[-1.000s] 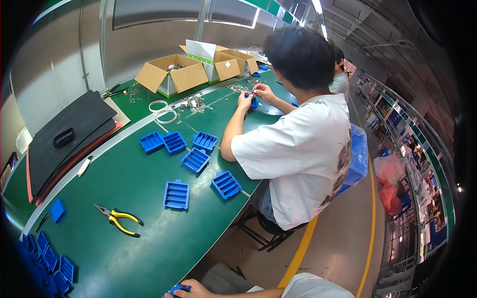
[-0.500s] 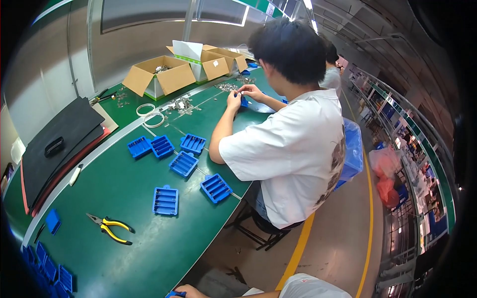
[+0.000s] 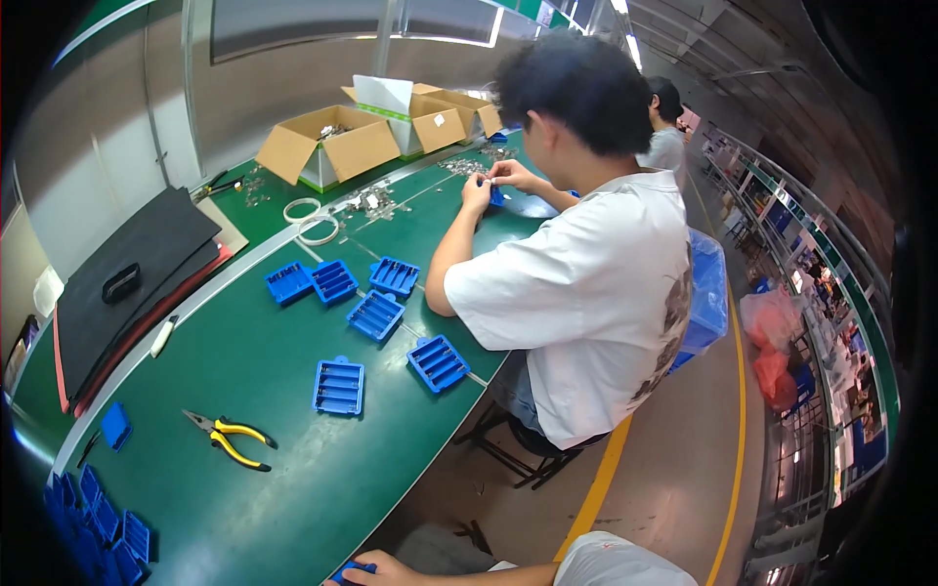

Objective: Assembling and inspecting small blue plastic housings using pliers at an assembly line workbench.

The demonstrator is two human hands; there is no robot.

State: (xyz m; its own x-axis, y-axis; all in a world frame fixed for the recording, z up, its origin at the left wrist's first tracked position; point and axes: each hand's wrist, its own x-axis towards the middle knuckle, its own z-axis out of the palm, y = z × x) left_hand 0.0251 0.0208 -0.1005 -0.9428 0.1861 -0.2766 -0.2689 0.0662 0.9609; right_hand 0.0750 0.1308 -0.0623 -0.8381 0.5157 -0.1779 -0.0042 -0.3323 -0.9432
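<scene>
And here the green worktop [image 3: 293,479] fills the left of the view, its near edge given over to seats and its far edge, by the look of it, to stores. A co-worker [image 3: 586,264] is seated farther up the near edge, bent over small work. Along the far edge, toward the left, black sheets [image 3: 147,244] are piled flat, presumably parked there out of the way. Farther along, open cartons [image 3: 363,152] are lined up, flaps spread, probably so that parts can be reached from above. Now, at the very bottom, just off the near edge: the right hand [image 3: 376,569], fingers closed around a blue piece [image 3: 349,572], gripped from the side, likely to steady it; much of it is cut off by the picture's border. The left hand is out of view, so its state cannot be told. Six slotted blue trays [image 3: 339,387] are laid between the edges, open side up, perhaps so that every slot is shown. Nearer the far edge, pliers [image 3: 223,427] are left lying apart, handles turned toward the near edge, as if for easy pick-up. White rings [image 3: 315,243] and metal bits [image 3: 374,202] are gathered close by the far edge.
</scene>
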